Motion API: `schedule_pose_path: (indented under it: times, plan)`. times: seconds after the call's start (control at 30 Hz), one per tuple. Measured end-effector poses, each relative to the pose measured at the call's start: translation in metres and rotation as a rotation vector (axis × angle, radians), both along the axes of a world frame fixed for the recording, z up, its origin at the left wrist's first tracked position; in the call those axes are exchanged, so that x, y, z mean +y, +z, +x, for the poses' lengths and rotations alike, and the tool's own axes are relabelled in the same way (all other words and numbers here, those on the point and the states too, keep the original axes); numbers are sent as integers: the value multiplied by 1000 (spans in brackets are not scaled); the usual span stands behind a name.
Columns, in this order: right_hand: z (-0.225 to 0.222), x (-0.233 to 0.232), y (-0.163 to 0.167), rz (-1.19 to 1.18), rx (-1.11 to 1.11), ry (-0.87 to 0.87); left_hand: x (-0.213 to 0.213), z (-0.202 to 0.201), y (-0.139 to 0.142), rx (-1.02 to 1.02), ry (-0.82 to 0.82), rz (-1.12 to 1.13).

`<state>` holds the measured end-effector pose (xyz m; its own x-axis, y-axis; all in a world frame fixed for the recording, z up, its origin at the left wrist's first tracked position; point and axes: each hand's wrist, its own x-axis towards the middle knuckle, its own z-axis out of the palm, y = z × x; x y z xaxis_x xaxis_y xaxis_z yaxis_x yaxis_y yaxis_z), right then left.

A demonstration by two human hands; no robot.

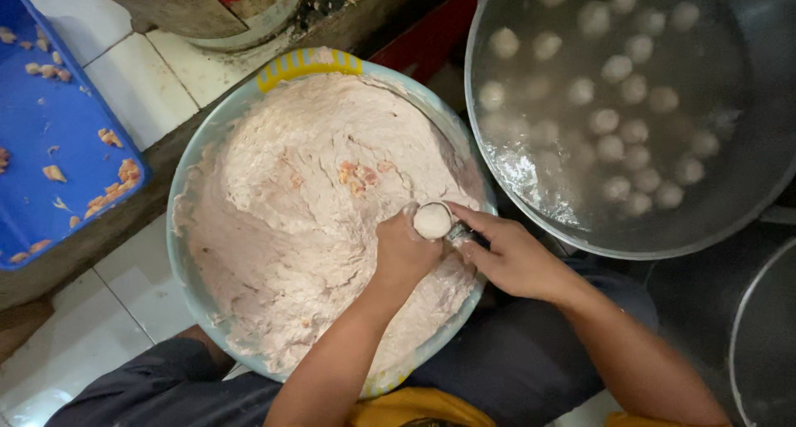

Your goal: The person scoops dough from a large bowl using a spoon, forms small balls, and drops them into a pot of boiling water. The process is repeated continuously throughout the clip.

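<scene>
At the right rim of the pale basin, we see a smooth white ball of paste sitting on top of the left hand, squeezed out of its closed fist. The right hand pinches a small metal spoon against the ball's side. The basin holds a rough, sticky pinkish paste. Round pale balls float in the water of the large metal pot beside it.

blue tray with orange scraps, left | white tiled floor | dark pot rim, lower right
</scene>
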<state>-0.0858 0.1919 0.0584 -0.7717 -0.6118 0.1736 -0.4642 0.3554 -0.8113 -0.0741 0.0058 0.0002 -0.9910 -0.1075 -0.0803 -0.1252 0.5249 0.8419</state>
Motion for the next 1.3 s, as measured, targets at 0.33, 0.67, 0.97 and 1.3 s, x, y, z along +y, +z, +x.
schedule_pose_path:
  times: [0.33, 0.67, 0.97, 1.3]
  plan:
    - [-36, 22, -13, -10, -881, -412, -75, -30, 3, 51, 3, -714]
    - [-110, 61, -19, 609, 104, -710, -123, -25, -6, -113, -70, -578]
    - [-93, 65, -9, 600, 74, -785, -96, -20, 1, 185, -230, -418]
    - [-85, 78, -17, 947, -176, -763, -51, -6, -33, 126, -269, -95]
